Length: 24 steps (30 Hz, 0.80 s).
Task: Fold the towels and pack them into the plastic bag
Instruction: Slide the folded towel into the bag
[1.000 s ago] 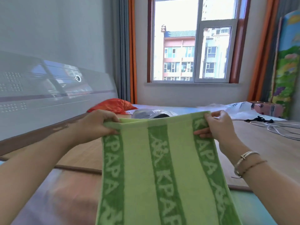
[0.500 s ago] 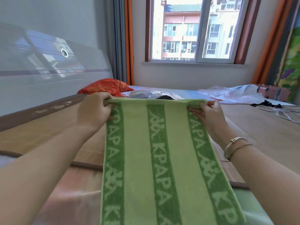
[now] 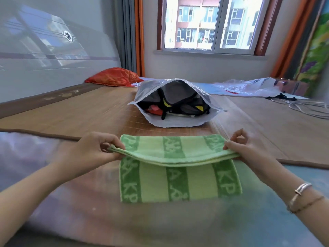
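The left hand (image 3: 92,150) is pinching the left end of the folded edge of the green towel (image 3: 178,179) between thumb and curled fingers. The right hand (image 3: 243,150) is pinching the right end of the same edge, with its index finger and thumb forming a loop above the cloth. Both hands are holding this doubled edge slightly raised, so it is sagging a little at the middle.

The towel is lying directly in front of the person, partly on the woven mat (image 3: 89,111) and partly on the soft blurred cover nearer the camera. The held fold is running left to right; the lower layer is extending flat toward the person. The dark green bands with pale lettering are running from the far edge toward the near edge, across the fold line. The cloth is looking like thick terry, light green between the bands.

Beyond the towel, the plastic bag (image 3: 174,122) is sitting on the mat with its mouth opening toward the person, showing dark grey and black items with yellow and red accents inside. The bag is translucent and crinkled.

A red pillow (image 3: 114,77) is resting at the far left near a glossy white headboard (image 3: 53,50). White cables (image 3: 306,106) are lying at the right. A window (image 3: 210,24) with orange curtains is facing the bed.
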Each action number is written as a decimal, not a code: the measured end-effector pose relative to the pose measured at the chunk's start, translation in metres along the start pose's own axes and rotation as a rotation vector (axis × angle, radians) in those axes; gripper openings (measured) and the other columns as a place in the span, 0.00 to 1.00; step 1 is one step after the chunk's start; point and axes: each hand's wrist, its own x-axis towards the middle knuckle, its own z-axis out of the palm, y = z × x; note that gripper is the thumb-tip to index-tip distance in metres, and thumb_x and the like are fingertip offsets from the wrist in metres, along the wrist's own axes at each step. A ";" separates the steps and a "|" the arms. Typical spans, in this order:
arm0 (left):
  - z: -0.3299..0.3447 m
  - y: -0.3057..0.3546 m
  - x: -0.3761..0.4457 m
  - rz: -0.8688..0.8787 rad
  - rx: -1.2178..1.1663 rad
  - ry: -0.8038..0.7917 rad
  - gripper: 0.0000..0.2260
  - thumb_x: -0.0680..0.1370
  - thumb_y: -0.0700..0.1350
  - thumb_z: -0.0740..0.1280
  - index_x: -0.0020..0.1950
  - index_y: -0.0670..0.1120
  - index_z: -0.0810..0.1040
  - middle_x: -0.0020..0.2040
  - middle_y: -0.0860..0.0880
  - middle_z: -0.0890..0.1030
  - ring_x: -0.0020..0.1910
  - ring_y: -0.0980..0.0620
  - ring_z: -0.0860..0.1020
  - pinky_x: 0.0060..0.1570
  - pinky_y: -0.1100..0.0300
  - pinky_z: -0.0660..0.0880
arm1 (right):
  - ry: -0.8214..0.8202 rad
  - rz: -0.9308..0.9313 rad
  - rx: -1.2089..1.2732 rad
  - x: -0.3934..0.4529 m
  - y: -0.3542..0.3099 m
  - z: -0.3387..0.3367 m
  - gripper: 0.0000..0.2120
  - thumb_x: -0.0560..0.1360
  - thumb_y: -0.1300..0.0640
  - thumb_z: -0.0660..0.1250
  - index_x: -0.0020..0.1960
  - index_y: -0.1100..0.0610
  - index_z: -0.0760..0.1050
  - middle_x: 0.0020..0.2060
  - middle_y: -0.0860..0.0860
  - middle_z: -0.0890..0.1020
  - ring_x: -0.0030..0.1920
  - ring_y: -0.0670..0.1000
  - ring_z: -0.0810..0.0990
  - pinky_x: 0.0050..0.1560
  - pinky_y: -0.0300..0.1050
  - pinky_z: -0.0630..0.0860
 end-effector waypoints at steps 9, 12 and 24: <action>0.051 -0.038 -0.053 -0.070 0.044 -0.154 0.07 0.64 0.42 0.79 0.36 0.52 0.84 0.32 0.53 0.81 0.29 0.60 0.75 0.31 0.61 0.74 | 0.078 -0.053 -0.425 -0.050 0.049 0.000 0.10 0.72 0.66 0.69 0.41 0.58 0.68 0.35 0.56 0.79 0.34 0.53 0.75 0.37 0.49 0.70; 0.072 -0.053 -0.055 -0.202 0.148 -0.220 0.11 0.64 0.53 0.79 0.38 0.52 0.81 0.42 0.54 0.78 0.39 0.56 0.77 0.43 0.59 0.77 | 0.104 -0.057 -0.658 -0.055 0.063 0.006 0.14 0.71 0.61 0.70 0.45 0.57 0.64 0.42 0.53 0.72 0.39 0.55 0.72 0.38 0.51 0.69; 0.094 -0.042 -0.035 -0.685 -0.422 0.121 0.18 0.71 0.49 0.76 0.55 0.42 0.78 0.51 0.44 0.84 0.48 0.48 0.82 0.48 0.54 0.78 | -0.003 0.396 -0.218 -0.026 0.036 0.013 0.16 0.75 0.52 0.70 0.53 0.65 0.77 0.42 0.58 0.84 0.41 0.55 0.83 0.46 0.51 0.80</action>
